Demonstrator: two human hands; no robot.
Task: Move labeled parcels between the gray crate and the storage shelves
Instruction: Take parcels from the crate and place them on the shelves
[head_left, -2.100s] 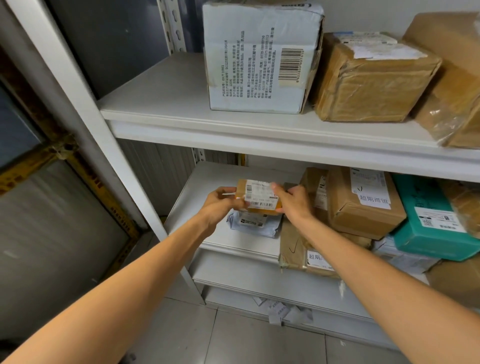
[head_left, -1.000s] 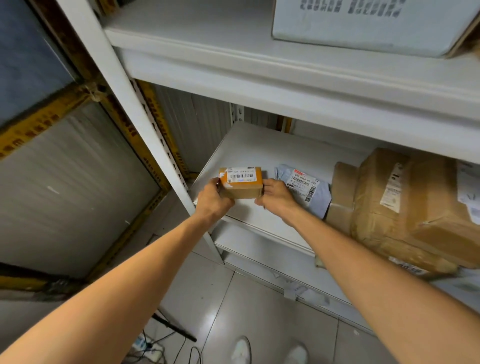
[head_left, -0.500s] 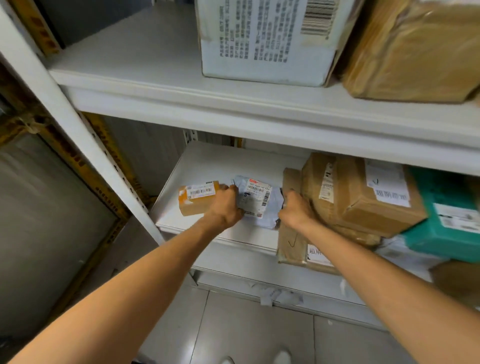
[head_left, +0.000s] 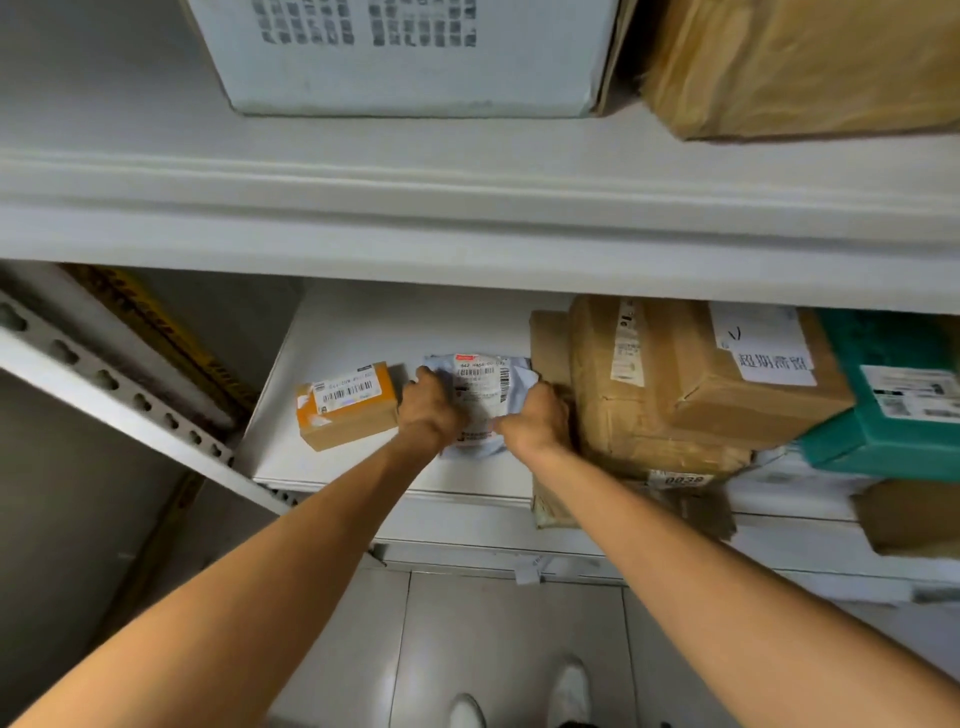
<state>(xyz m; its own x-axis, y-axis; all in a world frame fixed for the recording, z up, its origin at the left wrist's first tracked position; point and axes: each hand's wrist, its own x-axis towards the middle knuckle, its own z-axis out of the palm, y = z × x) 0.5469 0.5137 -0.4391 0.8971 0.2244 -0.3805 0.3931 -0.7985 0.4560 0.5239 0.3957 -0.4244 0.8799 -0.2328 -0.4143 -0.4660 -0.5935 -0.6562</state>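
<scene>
Shelf (head_left: 353, 332) nr front edge: L hand (head_left: 428, 410), R hand (head_left: 540, 418) hold mailer (head_left: 480, 379).

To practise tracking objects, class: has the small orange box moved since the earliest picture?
Yes. The small orange box went left, from over the gray mailer onto the lower shelf beside it.

On the lower shelf (head_left: 353, 322) a small box (head_left: 347, 408) sits at the left, a soft mailer (head_left: 480, 379) just to its right, then stacked cartons (head_left: 675, 384) just beside the mailer. On the upper shelf (head_left: 363, 171) above, a large carton (head_left: 405, 57) stands left of a wrapped parcel (head_left: 800, 62), both set back from the edge.
</scene>
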